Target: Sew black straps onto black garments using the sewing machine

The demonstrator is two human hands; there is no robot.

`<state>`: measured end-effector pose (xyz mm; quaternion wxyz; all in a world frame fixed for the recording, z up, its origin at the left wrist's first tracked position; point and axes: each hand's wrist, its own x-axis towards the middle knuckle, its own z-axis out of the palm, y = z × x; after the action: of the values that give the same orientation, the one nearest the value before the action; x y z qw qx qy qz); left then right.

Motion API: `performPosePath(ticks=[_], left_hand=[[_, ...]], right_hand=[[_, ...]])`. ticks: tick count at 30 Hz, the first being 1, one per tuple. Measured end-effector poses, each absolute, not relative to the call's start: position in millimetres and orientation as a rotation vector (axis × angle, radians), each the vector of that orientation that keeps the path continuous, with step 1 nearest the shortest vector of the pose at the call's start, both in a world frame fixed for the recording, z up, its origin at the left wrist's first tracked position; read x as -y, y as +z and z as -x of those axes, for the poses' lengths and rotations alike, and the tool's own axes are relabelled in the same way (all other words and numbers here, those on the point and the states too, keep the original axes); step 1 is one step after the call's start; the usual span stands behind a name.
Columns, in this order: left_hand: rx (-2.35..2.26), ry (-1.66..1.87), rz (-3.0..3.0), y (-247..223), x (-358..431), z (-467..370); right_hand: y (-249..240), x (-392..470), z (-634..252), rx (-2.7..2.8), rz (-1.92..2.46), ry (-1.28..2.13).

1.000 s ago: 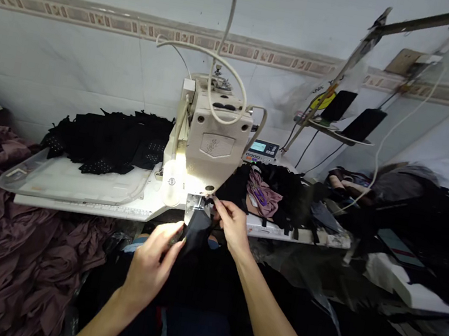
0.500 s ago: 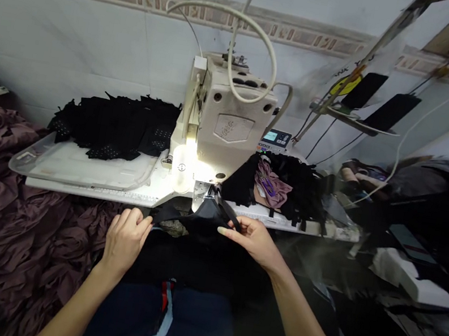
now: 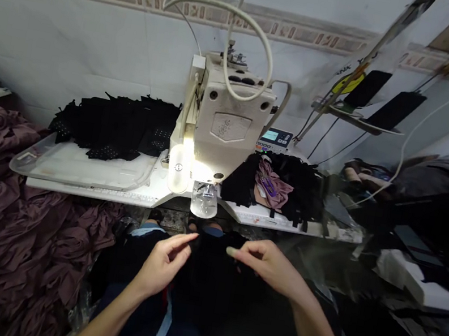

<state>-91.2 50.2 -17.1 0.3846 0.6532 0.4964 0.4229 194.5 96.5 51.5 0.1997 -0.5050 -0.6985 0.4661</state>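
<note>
Below the sewing machine, a black fabric piece hangs over the lap, barely distinct from the dark clothing behind it. My left hand pinches its upper left edge between thumb and fingers. At the upper right, my right hand is closed in a pinch on the same fabric. Both hands are apart from the machine. Its rounded sewing arm end shows bare under the needle area. A lit lamp shines beside the machine head.
Black cut pieces lie on a clear plastic tray lid at left. More black pieces and a mauve cloth lie at right, near a control panel. Mauve fabric is heaped at left; thread cones stand at right.
The black fabric has come away from under the needle and down toward the lap. Both hands have moved down; the left has also moved right, so they are closer together.
</note>
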Motion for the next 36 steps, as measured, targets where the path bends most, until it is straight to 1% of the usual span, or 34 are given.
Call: performPosePath(ticks=[2,4,9,11,13,15,18,20,22,24,26,28,30,33,36], left_hand=[[-1.156,1.029,-1.44,-19.0,-38.5,80.5],[-1.137,1.007,-1.368,-21.6,-30.0,73.2],[-1.071,0.982,-1.498,-23.7,-19.6,69.2],[-1.058,0.908,-1.451,-22.2,-16.3,73.4],[-1.055,0.852,-1.322,-18.8,-13.2,79.9],[-1.043,0.876,-1.211,-11.9,-11.7,86.8],[-1.055,0.966,-1.218,7.5,-15.3,92.8],[-1.12,1.056,-1.338,25.5,-22.3,92.9],[-1.232,1.228,-1.599,44.2,-32.1,90.7],[-1.322,1.414,-1.982,59.9,-43.7,87.9],[-1.329,1.466,-2.403,69.5,-55.7,85.6],[-1.262,1.356,-2.754,72.0,-66.5,84.0],[-1.218,1.205,-2.965,68.8,-74.3,82.6],[-1.262,1.103,-3.04,59.6,-78.3,78.7],[-1.351,1.185,-2.971,52.4,-75.6,72.8]], right_hand=[[36.5,-97.0,-178.3,1.856,1.396,1.106],[23.1,-95.3,-159.9,1.811,1.297,1.045],[8.0,-87.7,-128.3,1.933,1.029,1.222],[8.0,-85.6,-125.3,1.922,1.013,1.299],[10.9,-84.2,-125.9,1.898,1.057,1.279],[17.9,-83.6,-127.1,1.884,1.059,1.129],[35.7,-86.7,-126.3,1.866,0.929,0.732],[48.5,-93.2,-123.4,1.861,0.84,0.47],[57.1,-103.9,-119.4,1.862,0.798,0.27],[59.5,-117.2,-114.8,1.884,0.8,0.139],[56.9,-130.3,-110.2,1.906,0.817,0.069],[52.5,-140.5,-105.8,1.89,0.831,0.063],[49.8,-145.5,-102.4,1.837,0.845,0.105],[50.9,-142.7,-101.2,1.808,0.891,0.237],[53.3,-131.7,-105.2,1.901,0.938,0.319]])
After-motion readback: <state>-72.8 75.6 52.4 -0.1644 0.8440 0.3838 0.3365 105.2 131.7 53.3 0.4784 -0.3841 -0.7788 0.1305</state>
